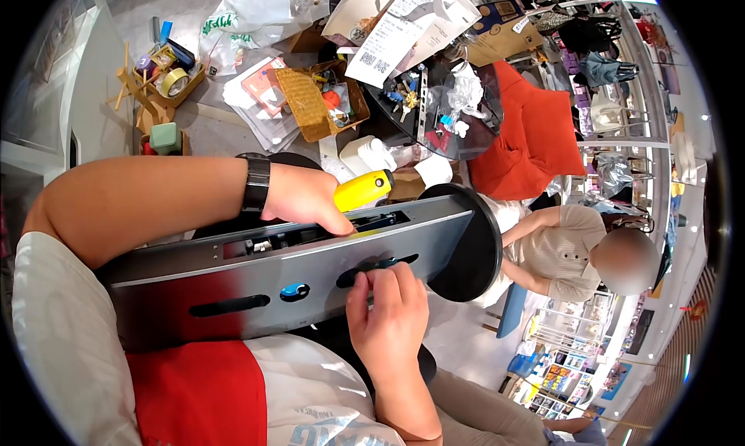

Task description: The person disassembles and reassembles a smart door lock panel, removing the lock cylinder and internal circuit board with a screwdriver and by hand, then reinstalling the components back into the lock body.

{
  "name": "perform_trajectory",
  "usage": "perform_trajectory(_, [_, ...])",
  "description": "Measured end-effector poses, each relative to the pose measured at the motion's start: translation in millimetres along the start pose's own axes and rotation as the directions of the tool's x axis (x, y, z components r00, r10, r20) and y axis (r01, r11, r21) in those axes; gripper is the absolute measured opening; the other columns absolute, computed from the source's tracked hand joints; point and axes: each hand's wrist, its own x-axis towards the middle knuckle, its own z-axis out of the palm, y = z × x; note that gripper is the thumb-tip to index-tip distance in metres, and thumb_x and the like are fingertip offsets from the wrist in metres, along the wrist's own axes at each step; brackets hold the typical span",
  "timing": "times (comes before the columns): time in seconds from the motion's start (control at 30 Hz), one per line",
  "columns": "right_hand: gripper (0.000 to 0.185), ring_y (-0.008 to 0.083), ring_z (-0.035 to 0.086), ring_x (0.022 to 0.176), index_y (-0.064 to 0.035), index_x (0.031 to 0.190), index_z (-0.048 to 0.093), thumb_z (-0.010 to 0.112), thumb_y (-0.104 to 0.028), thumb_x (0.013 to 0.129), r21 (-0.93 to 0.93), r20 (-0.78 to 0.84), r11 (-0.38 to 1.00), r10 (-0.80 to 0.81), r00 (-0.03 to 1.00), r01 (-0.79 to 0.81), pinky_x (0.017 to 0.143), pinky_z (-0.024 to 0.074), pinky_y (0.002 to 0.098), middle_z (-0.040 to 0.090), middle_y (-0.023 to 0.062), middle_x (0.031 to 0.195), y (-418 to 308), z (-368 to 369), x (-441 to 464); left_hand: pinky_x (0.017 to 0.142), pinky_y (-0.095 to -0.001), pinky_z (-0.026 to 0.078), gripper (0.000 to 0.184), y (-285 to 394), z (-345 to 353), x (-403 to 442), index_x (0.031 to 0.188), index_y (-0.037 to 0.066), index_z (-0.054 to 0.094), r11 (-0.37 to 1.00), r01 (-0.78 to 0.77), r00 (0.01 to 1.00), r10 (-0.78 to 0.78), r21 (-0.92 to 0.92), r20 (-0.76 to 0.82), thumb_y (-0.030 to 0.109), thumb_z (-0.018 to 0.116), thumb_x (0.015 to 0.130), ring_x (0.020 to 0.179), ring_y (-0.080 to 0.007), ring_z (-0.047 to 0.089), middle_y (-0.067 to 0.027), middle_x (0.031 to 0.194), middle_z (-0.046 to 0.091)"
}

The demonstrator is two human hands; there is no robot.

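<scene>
Slotted silver housing (318,267), yellow handle (362,191) alongside

Shop, w/ hanging merch (609,70)

Beyond me spreads a grey surface (205,140); I cannot tell whether it is floor or counter. At its far left I have 1 open box (188,91) of small supplies, with 1 green container (164,138) just nearer. To the right of these lies 1 stack of papers (272,133), and against it, partly overlapping, 1 open woven basket (304,108) filled with odds and ends. Farther off, 1 white plastic bag (260,15) lies rumpled. Right of the basket is 1 round dark counter (483,140), carrying keys (408,101) and, to their right, crumpled white wrapping (467,88).
</scene>
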Motion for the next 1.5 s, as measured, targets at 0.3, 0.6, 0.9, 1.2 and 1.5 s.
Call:
perform_trajectory(0.3, [0.013, 0.0265, 0.056, 0.067, -0.0062, 0.088, 0.061, 0.074, -0.006, 0.085, -0.049, -0.044, 0.999, -0.026, 0.999, 0.024, 0.061, 0.0401, 0.0391, 0.056, 0.0067, 0.078, 7.3, 9.6, -5.7, 0.079, -0.0295, 0.047, 0.044, -8.1, -1.6, 5.3, 0.108, -0.007, 0.071, 0.981, -0.122, 0.985, 0.138, -0.150, 0.102, 0.032, 0.080, 0.089, 0.088, -0.0146, 0.056, -0.0067, 0.094, 0.069])
perform_trajectory(0.6, [0.018, 0.0236, 0.054, 0.064, -0.0071, 0.087, 0.061, 0.077, -0.007, 0.080, -0.049, -0.195, 0.996, -0.082, 0.977, 0.074, 0.059, 0.0356, 0.0369, 0.056, 0.0054, 0.075, 17.5, 25.9, -22.1, 0.076, -0.0312, 0.049, 0.042, -17.7, -8.0, 9.5, 0.109, -0.007, 0.070, 0.976, 0.016, 0.981, 0.027, -0.217, 0.193, 0.028, 0.081, 0.089, 0.084, -0.0138, 0.061, -0.0062, 0.094, 0.070])
perform_trajectory(0.9, [0.020, 0.0263, 0.054, 0.065, -0.0065, 0.087, 0.060, 0.077, -0.004, 0.077, -0.037, -0.154, 0.998, -0.058, 0.986, 0.053, 0.061, 0.0407, 0.0390, 0.059, 0.0071, 0.077, 18.1, 22.3, -27.9, 0.074, -0.0313, 0.049, 0.034, 5.9, -3.0, 0.9, 0.104, -0.005, 0.071, 0.997, -0.036, 0.987, 0.047, -0.075, 0.153, 0.023, 0.078, 0.087, 0.081, -0.0140, 0.060, -0.0057, 0.089, 0.070])
perform_trajectory(1.2, [0.019, 0.0232, 0.055, 0.065, -0.0060, 0.089, 0.064, 0.079, -0.009, 0.078, -0.017, -0.153, 0.996, -0.092, 0.984, 0.091, 0.061, 0.0372, 0.0359, 0.058, 0.0061, 0.077, 21.9, 23.4, -21.6, 0.072, -0.0308, 0.049, 0.034, 1.2, -3.4, 4.2, 0.104, -0.004, 0.071, 0.994, -0.102, 0.982, 0.107, -0.039, 0.158, 0.024, 0.077, 0.086, 0.080, -0.0132, 0.059, -0.0059, 0.090, 0.071])
perform_trajectory(1.5, [0.023, 0.0251, 0.057, 0.071, -0.0065, 0.093, 0.062, 0.080, -0.006, 0.078, 0.018, -0.128, 0.996, -0.088, 0.988, 0.091, 0.066, 0.0401, 0.0379, 0.061, 0.0065, 0.084, 22.7, 23.1, -26.1, 0.084, -0.0294, 0.049, 0.038, -1.7, -6.5, 3.9, 0.116, -0.006, 0.068, 0.982, -0.090, 0.959, 0.131, -0.169, 0.251, 0.019, 0.076, 0.089, 0.092, -0.0139, 0.061, -0.0072, 0.103, 0.072])
